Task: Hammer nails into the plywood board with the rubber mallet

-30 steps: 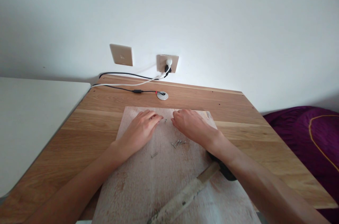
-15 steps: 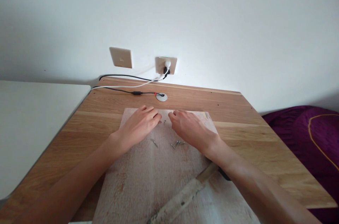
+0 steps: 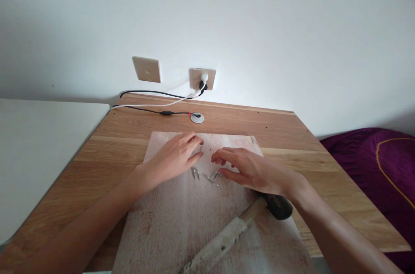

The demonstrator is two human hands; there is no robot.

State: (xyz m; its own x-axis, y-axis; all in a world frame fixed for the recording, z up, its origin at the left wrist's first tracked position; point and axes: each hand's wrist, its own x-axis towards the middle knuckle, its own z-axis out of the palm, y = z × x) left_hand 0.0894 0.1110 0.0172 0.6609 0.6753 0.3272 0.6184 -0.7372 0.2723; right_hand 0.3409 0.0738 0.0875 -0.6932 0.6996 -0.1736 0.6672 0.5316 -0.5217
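Observation:
A pale wooden board [image 3: 181,222] lies on a wooden desk [image 3: 123,135]. Several small metal nails [image 3: 207,176] lie loose on the board near its far end. My left hand [image 3: 175,158] rests palm down on the board, fingers stretched out, its tips just left of the nails. My right hand [image 3: 249,169] hovers over the board with fingers spread and slightly curled, directly right of the nails, holding nothing. A hammer [image 3: 236,227] with a worn wooden handle and a dark head lies on the board under my right wrist.
Two wall plates are on the white wall, one a socket [image 3: 202,78] with plugs in it. Black and white cables [image 3: 152,103] run along the desk's back edge to a round grommet [image 3: 197,117]. A white surface [image 3: 35,144] adjoins on the left, purple bedding [image 3: 376,161] on the right.
My right hand has pulled back toward me and to the right, lifting and opening, uncovering the hammer's head. The nails have been drawn closer together. My left hand has shifted slightly forward.

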